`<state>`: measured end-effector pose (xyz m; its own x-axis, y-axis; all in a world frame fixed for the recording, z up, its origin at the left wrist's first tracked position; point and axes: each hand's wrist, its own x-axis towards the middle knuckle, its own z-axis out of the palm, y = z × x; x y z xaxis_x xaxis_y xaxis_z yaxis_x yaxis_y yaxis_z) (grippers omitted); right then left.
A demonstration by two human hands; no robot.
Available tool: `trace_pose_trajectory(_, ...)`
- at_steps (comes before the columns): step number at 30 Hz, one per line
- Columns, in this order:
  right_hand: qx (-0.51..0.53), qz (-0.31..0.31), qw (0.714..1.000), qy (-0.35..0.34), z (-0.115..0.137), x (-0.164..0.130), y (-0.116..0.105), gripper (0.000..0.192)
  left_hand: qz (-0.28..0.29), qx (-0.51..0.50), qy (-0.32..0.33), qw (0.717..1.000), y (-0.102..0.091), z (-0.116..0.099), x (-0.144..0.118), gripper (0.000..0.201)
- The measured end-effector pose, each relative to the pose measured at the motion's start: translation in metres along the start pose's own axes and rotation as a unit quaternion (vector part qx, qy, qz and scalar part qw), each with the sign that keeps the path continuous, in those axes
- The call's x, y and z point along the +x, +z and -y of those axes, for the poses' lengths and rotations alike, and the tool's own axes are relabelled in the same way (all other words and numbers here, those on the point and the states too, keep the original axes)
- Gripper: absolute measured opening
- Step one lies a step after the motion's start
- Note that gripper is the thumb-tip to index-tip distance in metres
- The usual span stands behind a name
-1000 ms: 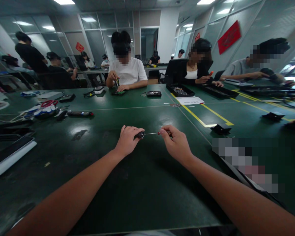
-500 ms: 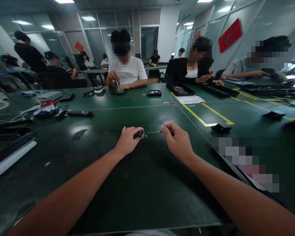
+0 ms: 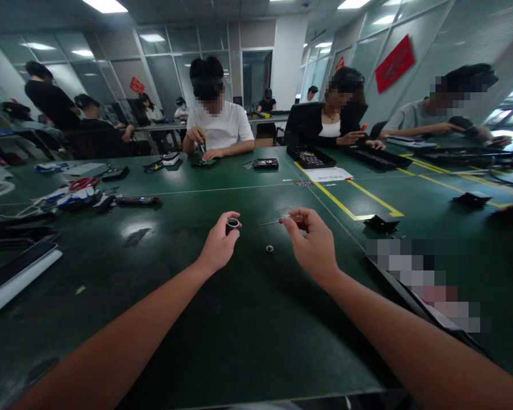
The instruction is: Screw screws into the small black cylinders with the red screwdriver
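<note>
Ring (image 3: 269, 248) dropped; cylinder (image 3: 232, 225) hides in left hand (image 3: 217, 247).

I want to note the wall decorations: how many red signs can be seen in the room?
3. A large red sign hangs on the right wall, a smaller one farther along it, and one on the glass at left. Others may be hidden.

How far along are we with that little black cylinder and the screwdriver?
Done: a small ring part lies loose on the green table between the hands. In hand: the left hand holds the black cylinder open end up; the right hand pinches the thin screwdriver, tip clear of it. Left: cannot tell what remains inside.
</note>
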<state>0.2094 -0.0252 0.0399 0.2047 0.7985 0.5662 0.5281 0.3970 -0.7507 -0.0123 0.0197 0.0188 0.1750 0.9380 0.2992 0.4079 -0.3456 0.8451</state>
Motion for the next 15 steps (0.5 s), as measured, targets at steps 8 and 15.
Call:
trace_pose_trajectory(8, -0.006, -0.010, 1.000, -0.015, 0.001, 0.001, 0.000, 0.022, 0.179, 0.115, -0.028, 0.977, 0.017, -0.042, -0.001, 0.021)
trace_pose_trajectory(15, -0.004, 0.000, 1.000, -0.016, -0.003, 0.003, 0.001, 0.020, 0.263, 0.259, 0.016, 0.929, 0.044, -0.034, 0.012, 0.035)
